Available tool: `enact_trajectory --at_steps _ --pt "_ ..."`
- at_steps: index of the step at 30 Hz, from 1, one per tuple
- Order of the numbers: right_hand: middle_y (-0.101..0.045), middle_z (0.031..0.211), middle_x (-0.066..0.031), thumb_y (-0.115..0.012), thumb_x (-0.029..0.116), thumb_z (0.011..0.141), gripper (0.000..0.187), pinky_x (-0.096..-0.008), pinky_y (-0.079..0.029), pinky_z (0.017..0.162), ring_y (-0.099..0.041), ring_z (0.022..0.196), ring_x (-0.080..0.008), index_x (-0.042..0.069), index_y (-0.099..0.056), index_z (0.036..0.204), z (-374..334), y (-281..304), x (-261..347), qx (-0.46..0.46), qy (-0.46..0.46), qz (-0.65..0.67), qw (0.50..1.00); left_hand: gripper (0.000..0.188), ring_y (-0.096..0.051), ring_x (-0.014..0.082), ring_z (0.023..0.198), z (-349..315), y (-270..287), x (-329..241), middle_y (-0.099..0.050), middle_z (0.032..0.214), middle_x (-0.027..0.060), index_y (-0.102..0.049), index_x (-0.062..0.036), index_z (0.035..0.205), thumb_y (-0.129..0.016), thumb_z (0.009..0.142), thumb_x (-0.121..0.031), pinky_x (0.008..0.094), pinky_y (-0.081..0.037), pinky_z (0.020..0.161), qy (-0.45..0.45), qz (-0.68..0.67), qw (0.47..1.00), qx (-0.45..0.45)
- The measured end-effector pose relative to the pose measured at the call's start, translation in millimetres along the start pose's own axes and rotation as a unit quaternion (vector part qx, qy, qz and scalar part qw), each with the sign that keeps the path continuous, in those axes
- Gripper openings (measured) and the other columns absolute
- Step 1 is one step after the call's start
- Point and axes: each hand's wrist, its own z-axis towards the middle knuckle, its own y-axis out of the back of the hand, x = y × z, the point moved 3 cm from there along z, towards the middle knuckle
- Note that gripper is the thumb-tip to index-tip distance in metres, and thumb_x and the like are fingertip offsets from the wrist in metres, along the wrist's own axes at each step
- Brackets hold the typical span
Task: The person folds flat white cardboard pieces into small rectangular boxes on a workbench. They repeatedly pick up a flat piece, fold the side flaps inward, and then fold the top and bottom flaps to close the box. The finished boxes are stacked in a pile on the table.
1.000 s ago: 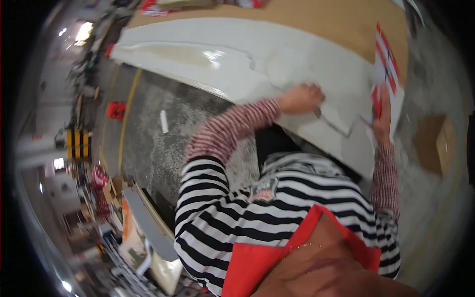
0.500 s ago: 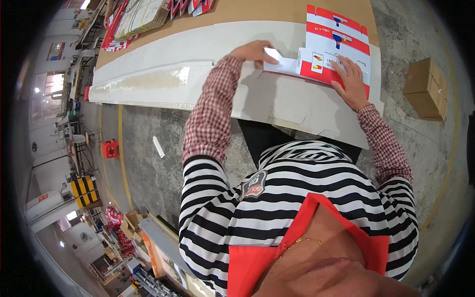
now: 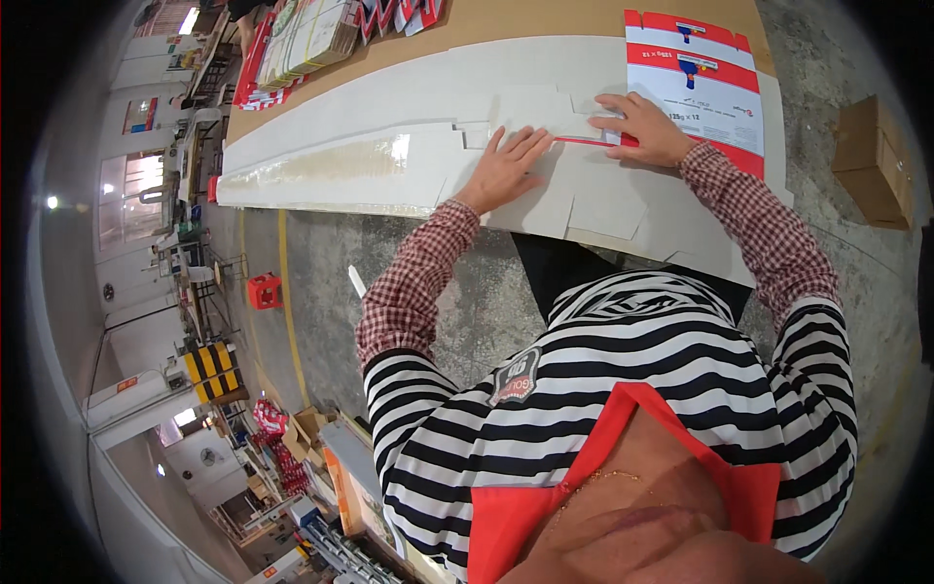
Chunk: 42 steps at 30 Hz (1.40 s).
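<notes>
A soft knit shirt [image 3: 623, 355] with black and white stripes and a smooth red collar [image 3: 525, 516] is seen nearest, and the forearms are covered by thin checked sleeves [image 3: 413, 273]. The left hand [image 3: 506, 173] is laid flat and open, its fingers spread on pale, matt card. The right hand [image 3: 647, 131] is also held open, its fingers parted and gently bent over a thin, flattened carton [image 3: 696, 97].

The carton is placed at the right part of the surface [image 3: 584, 19], under and beside the right hand. Its smooth board is printed in red, white and blue, and its far edge is cut with short slots. A narrow red strip is shown between the hands, beside plain greyish card.

The surface is overlaid with large pale sheets [image 3: 530, 58], flat and dull, and at the left a glossy, wrinkled film of clear tape [image 3: 336, 161] is stuck down. Farther off, a bundle of flat card [image 3: 316, 39] is bound with thin string, and folded red and white pieces [image 3: 399, 15] are set just beside it.

Beyond the right end, a square-edged brown box [image 3: 871, 161] is set on the rough, mottled concrete floor [image 3: 321, 253]. At the left, a boxy red stool [image 3: 264, 291] is seen.
</notes>
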Motion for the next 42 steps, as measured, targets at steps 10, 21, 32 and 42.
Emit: enact_trajectory --at_steps 10,21,32,42 --pt "-0.040 0.149 -0.0089 -0.070 0.044 0.081 0.058 -0.0416 -0.036 0.107 -0.043 0.120 -0.0300 0.020 -0.060 0.133 1 -3 2 0.013 -0.017 0.001 1.000 0.093 -0.054 0.0256 0.111 25 -46 21 -0.048 0.127 0.0204 -0.019 0.0060 0.148 -0.078 0.080 -0.011 0.0398 -0.046 0.096 0.455 -0.316 0.674 -0.489" --pt "-0.043 0.146 -0.0107 -0.073 0.042 0.077 0.060 -0.0417 -0.037 0.104 -0.044 0.117 -0.0320 0.016 -0.062 0.129 -4 -4 -2 -0.033 0.018 0.032 0.999 0.028 -0.058 0.0171 0.088 55 -24 8 -0.057 0.096 0.0093 -0.046 -0.0017 0.101 -0.063 0.079 0.005 0.0309 -0.051 0.077 0.366 -0.525 0.581 -0.503" --pt "-0.036 0.150 -0.0137 -0.082 0.018 0.071 0.079 -0.0444 -0.031 0.113 -0.032 0.140 -0.0321 0.007 -0.045 0.140 -51 31 -10 -0.124 -0.084 -0.071 0.986 0.102 -0.020 0.0388 0.145 125 -11 -27 -0.024 0.156 0.0225 -0.024 0.0002 0.150 -0.044 0.084 -0.074 0.0533 -0.013 0.117 -0.062 -0.174 0.970 -0.159" --pt "-0.033 0.153 -0.0137 -0.074 0.039 0.080 0.077 -0.0426 -0.025 0.117 -0.026 0.143 -0.0314 0.005 -0.043 0.142 -62 15 -4 -0.052 -0.103 -0.072 0.991 0.085 -0.022 0.0386 0.144 132 -36 -26 -0.026 0.154 0.0230 -0.029 0.0024 0.147 -0.047 0.092 -0.060 0.0557 -0.018 0.115 -0.027 -0.061 0.994 -0.084"
